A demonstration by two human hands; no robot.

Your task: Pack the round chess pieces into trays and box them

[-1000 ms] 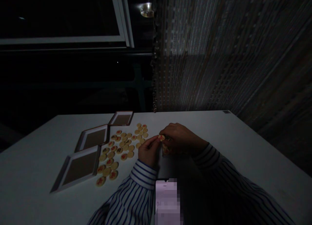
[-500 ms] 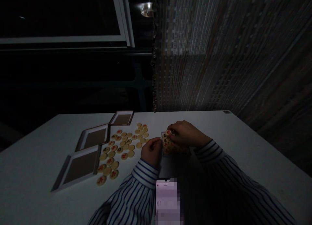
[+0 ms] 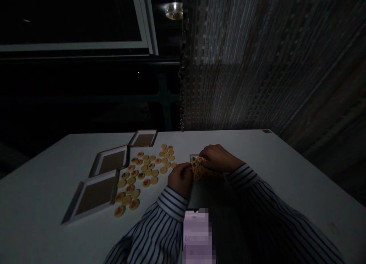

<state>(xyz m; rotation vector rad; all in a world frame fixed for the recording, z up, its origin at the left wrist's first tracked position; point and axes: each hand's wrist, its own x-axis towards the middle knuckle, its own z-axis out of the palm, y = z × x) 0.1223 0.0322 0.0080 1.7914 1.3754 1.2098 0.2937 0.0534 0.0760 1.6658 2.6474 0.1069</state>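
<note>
Light is poor in the head view, and that alone could cause trouble: a mark might be misread in the gloom, or a piece set down crooked because the fingers hide the spot. The right hand [image 3: 219, 157] reaches over the filled tray [image 3: 194, 155], fingertips bent down at its packed pieces [image 3: 195, 168]; whether it grips one cannot be told. A careless push there might tip or ride up neighbouring pieces, since they seem to sit close together. The left hand [image 3: 180, 179] is loosely curled just beside the tray's left side, and I cannot tell if anything is inside it. Its forearm, swung left, could scatter the nearest loose pieces [image 3: 146, 183]; drawn back, its sleeve [image 3: 171, 203] might nudge the phone [image 3: 196, 222], which lies just beside it at the near edge of the view.

The pieces are pale yellow rounds, some marked in red, some in dark characters, others showing plain faces. In the tray they crowd together, the right part lost in shadow under the right hand. The loose ones spread over the white desk [image 3: 257, 149] to the left, some touching, some apart. Farther left, three trays run from near to far: a white one [image 3: 97, 195], a dark-rimmed one [image 3: 111, 163] and a smaller-looking one [image 3: 143, 139].
</note>
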